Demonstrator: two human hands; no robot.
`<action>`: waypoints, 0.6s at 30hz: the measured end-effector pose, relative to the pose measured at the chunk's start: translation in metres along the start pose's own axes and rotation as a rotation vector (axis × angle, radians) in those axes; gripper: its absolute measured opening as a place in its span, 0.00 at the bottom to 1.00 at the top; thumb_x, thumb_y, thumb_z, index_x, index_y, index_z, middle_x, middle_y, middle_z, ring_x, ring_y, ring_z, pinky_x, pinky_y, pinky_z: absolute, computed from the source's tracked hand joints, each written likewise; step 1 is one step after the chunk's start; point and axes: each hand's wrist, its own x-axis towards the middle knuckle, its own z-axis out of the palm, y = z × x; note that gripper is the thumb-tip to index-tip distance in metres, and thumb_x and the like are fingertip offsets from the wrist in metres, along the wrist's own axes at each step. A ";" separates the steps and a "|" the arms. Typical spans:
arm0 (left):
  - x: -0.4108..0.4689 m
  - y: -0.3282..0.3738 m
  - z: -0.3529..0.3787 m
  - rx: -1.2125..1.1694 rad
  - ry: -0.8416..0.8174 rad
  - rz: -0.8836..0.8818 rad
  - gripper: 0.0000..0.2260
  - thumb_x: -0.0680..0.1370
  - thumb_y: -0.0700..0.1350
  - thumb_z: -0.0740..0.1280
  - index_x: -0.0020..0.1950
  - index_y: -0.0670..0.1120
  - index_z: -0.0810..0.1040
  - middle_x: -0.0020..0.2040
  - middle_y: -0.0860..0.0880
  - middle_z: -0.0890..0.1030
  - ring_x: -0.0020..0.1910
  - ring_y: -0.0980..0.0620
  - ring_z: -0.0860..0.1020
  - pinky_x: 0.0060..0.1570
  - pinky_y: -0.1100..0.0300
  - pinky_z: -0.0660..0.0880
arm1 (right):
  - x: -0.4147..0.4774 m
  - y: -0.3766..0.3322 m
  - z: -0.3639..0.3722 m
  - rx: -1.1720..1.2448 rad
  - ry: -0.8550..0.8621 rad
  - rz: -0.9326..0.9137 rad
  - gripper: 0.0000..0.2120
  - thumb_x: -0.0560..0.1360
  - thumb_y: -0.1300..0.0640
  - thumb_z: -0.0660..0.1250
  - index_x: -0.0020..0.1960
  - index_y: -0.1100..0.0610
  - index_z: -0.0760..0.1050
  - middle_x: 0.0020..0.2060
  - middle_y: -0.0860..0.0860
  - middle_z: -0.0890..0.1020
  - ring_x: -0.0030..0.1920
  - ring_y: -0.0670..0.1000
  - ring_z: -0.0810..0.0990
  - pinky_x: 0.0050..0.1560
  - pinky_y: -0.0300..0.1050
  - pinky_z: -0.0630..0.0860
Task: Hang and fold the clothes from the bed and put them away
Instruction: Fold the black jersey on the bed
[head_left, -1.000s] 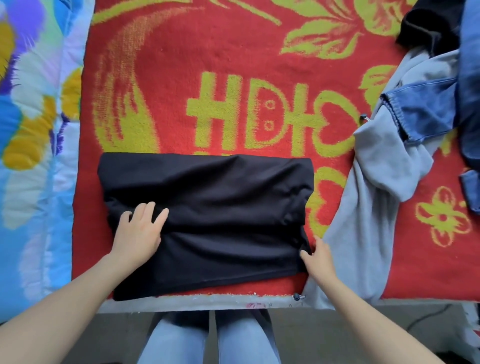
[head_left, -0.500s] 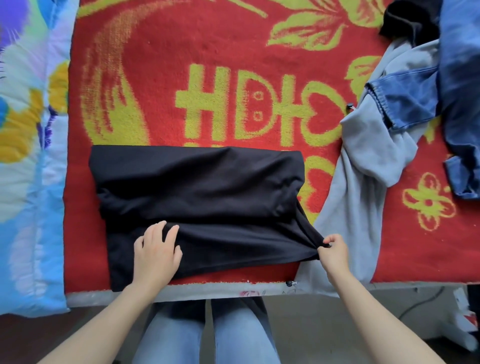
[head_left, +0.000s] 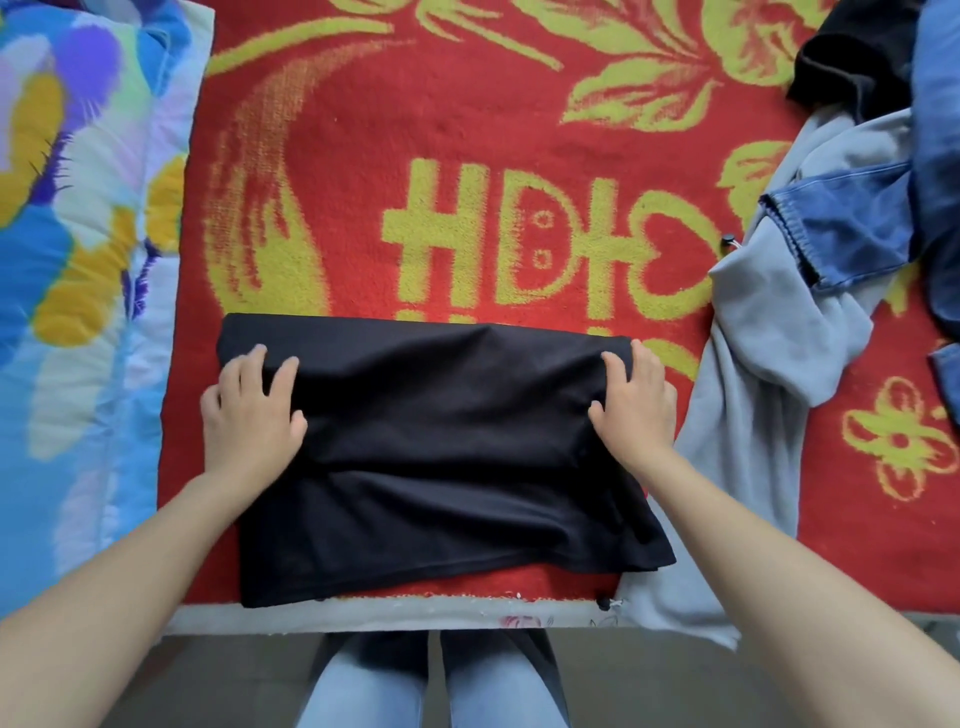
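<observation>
A black garment (head_left: 441, 457) lies folded into a wide rectangle on the near part of the red and yellow blanket (head_left: 363, 156). My left hand (head_left: 249, 410) rests on its far left end, fingers spread on top of the cloth. On its far right end lies my right hand (head_left: 636, 405), fingers and thumb also on the cloth. Neither hand visibly holds a fold. The near right corner of the garment sticks out toward the bed's edge.
A grey sweatshirt (head_left: 753, 395) lies crumpled right of the black garment and hangs over the bed's edge. Blue denim (head_left: 852, 228) and a dark garment (head_left: 852, 57) are piled at the far right. A flowered quilt (head_left: 78, 260) covers the left side. My legs show below the edge.
My right hand let go of the garment's near right corner and moved up onto its far right end. My left hand slid from the near middle to the far left end.
</observation>
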 end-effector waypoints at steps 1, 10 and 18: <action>0.009 -0.004 -0.002 0.033 -0.021 -0.006 0.30 0.67 0.37 0.75 0.68 0.39 0.72 0.70 0.32 0.66 0.67 0.33 0.64 0.57 0.38 0.65 | 0.008 0.000 0.000 -0.071 -0.044 -0.044 0.32 0.75 0.54 0.64 0.75 0.56 0.54 0.75 0.58 0.52 0.75 0.58 0.50 0.67 0.53 0.60; 0.083 -0.025 -0.012 0.219 -0.461 0.085 0.46 0.71 0.53 0.69 0.76 0.57 0.37 0.78 0.49 0.47 0.76 0.48 0.46 0.71 0.40 0.49 | 0.069 -0.003 -0.008 -0.191 -0.308 -0.118 0.42 0.72 0.52 0.68 0.77 0.53 0.46 0.73 0.52 0.61 0.74 0.56 0.54 0.71 0.60 0.51; 0.119 -0.036 -0.052 0.278 -0.435 0.159 0.01 0.72 0.47 0.66 0.42 0.51 0.75 0.37 0.55 0.75 0.45 0.50 0.75 0.44 0.57 0.59 | 0.087 0.010 -0.049 -0.206 -0.183 -0.176 0.11 0.72 0.46 0.67 0.45 0.53 0.72 0.44 0.51 0.70 0.56 0.56 0.68 0.53 0.51 0.60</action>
